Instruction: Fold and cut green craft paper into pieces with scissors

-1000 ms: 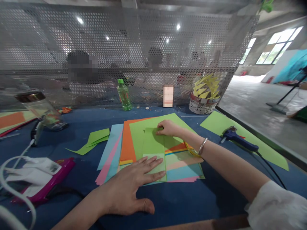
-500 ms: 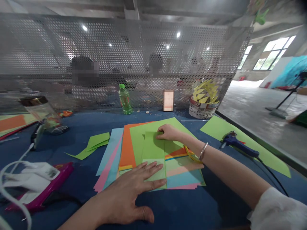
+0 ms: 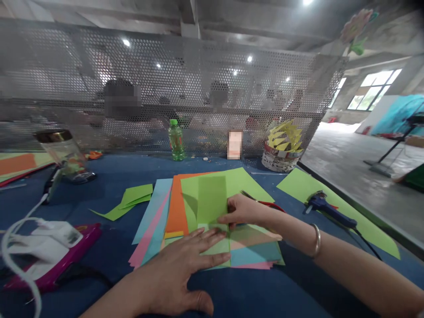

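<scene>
A narrow green paper strip (image 3: 212,198) lies over a stack of coloured sheets (image 3: 177,203), its far part standing up from the fold. My left hand (image 3: 180,260) is spread flat, its fingertips on the near, paler part of the strip. At the strip's right edge, my right hand (image 3: 243,210) has thumb and fingers pinched on the paper close to the fold. Behind that hand, scissors (image 3: 271,205) with red handles lie partly hidden on the stack.
A glue gun (image 3: 331,210) lies on a green sheet (image 3: 380,234) at right. Green scraps (image 3: 135,196), a glass jar (image 3: 66,154) and a power strip (image 3: 76,247) are at left. A green bottle (image 3: 176,140) and a basket (image 3: 281,154) stand behind.
My right hand has moved from the strip's far end down its right edge, nearer to me. The strip's far part now stands raised, and the scissors have come into sight. My left hand stays in place.
</scene>
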### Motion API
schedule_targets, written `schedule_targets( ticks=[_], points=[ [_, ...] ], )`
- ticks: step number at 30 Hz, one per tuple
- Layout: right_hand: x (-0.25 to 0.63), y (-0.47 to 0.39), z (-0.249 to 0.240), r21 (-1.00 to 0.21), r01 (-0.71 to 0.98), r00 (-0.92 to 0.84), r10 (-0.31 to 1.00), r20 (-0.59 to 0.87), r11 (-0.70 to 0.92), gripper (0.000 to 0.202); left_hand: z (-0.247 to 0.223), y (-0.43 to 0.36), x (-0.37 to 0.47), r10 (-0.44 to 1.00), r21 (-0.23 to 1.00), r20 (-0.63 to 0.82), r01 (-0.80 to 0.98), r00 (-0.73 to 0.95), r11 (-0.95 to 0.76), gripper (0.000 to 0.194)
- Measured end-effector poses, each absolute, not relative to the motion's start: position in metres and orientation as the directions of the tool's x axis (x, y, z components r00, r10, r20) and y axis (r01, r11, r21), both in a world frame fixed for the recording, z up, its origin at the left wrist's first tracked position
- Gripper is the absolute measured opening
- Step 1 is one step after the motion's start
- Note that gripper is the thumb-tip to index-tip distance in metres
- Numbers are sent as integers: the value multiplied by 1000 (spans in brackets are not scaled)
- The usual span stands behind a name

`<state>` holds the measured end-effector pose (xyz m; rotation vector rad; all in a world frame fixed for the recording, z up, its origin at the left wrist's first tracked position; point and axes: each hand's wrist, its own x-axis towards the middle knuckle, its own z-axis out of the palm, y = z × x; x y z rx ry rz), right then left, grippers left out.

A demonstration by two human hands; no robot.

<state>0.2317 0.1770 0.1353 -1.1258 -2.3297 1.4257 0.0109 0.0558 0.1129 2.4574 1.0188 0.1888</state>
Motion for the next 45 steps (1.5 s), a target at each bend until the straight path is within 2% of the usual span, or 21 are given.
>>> schedule_targets(
  ticks=[2, 7, 11, 15, 17, 20, 22, 24, 25, 27, 28, 30, 35, 45],
  points=[
    [232, 169, 139, -791, 536, -685, 700, -202, 296, 12, 114, 55, 11, 707, 462, -84, 656, 703, -597, 82],
    [225, 163, 143, -721, 590, -622, 774, -120, 363, 28, 119, 52, 13, 721, 427, -155, 704, 675, -567, 80],
    [224, 165, 137, -761, 567, -606, 786, -127, 314, 26, 122, 51, 14, 723, 458, -136, 690, 677, -560, 79],
    [228, 166, 127, -857, 472, -593, 793, -137, 205, 14, 122, 51, 16, 747, 541, 1, 628, 665, -559, 74],
    [230, 165, 123, -915, 383, -573, 811, -123, 132, 1, 123, 53, 16, 842, 587, 152, 638, 518, -499, 59],
    [232, 162, 121, -981, 191, -504, 861, -75, 27, 20, 125, 60, 14, 942, 737, 336, 617, 19, -276, 37],
    [233, 160, 124, -998, 57, -451, 892, -38, -14, 29, 128, 66, 13, 915, 875, 310, 455, -259, -167, 37],
    [232, 157, 128, -998, -54, -401, 916, -4, -28, 33, 132, 71, 17, 917, 978, 162, 180, -364, -101, 45],
    [232, 155, 130, -995, -101, -376, 927, 11, -29, 34, 133, 72, 21, 940, 998, 64, 17, -336, -62, 47],
    [229, 152, 133, -984, -178, -326, 944, 42, -17, 35, 136, 72, 33, 978, 962, -95, -269, -184, 43, 47],
    [227, 150, 134, -978, -208, -303, 951, 58, -7, 34, 138, 71, 41, 986, 926, -131, -368, -106, 84, 46],
    [224, 145, 136, -968, -250, -265, 960, 89, 21, 30, 140, 70, 56, 986, 870, -155, -482, -66, 104, 42],
    [218, 131, 140, -958, -266, -202, 966, 160, 103, 14, 145, 74, 80, 970, 823, -169, -567, -175, 41, 37],
    [219, 120, 135, -961, -211, -142, 967, 210, 178, 13, 150, 84, 92, 948, 815, -204, -580, -245, 25, 35]
  ],
)
